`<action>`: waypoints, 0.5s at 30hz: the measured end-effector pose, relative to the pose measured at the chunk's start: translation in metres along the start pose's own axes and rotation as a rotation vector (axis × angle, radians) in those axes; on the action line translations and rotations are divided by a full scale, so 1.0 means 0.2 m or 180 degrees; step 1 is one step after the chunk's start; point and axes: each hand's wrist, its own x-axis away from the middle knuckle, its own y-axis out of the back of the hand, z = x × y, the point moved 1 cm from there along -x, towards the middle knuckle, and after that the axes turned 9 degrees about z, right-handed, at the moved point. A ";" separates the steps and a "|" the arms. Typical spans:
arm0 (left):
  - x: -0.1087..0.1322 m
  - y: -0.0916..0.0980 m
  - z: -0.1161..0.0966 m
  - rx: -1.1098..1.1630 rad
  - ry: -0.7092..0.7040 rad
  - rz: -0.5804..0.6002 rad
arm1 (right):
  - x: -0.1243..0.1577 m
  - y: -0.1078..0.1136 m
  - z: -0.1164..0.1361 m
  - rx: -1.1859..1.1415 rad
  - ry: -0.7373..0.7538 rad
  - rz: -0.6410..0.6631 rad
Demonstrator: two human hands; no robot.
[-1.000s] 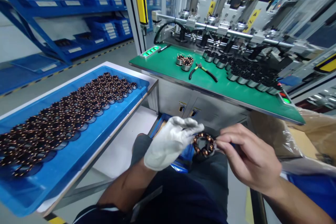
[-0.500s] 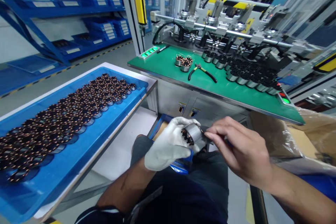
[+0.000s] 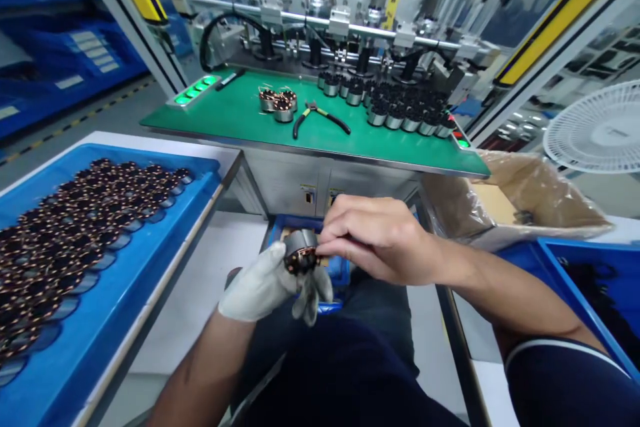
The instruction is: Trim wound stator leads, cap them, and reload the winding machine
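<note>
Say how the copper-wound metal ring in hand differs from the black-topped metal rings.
The copper-wound metal ring shows copper coils; the black-topped metal rings show no visible copper. The copper-wound metal ring tilts in the white-gloved left hand; the black-topped metal rings stand upright on the green tabletop. Both have silvery outer walls.

A: So where's this cam sitting?
B: Head-mounted, looking forward and down. Left hand (image 3: 263,282) and right hand (image 3: 383,240) are pretty close, low in frame; green desk (image 3: 235,113) farther out, machine (image 3: 340,23) up top.
</note>
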 end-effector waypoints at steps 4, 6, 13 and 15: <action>0.01 -0.04 -0.03 -0.0228 -0.1022 -0.0705 | 0.02 0.01 0.01 0.0283 -0.0659 -0.0194; 0.01 -0.04 -0.03 -0.0689 -0.1466 -0.1051 | 0.02 0.01 0.00 0.0213 -0.0870 -0.0354; 0.05 -0.08 -0.03 -0.2546 -0.1538 -0.1090 | 0.00 0.00 0.01 -0.0432 -0.1051 -0.0482; 0.06 -0.09 -0.08 -0.2889 -0.1242 -0.0891 | 0.00 0.00 0.02 -0.0453 -0.1009 -0.0389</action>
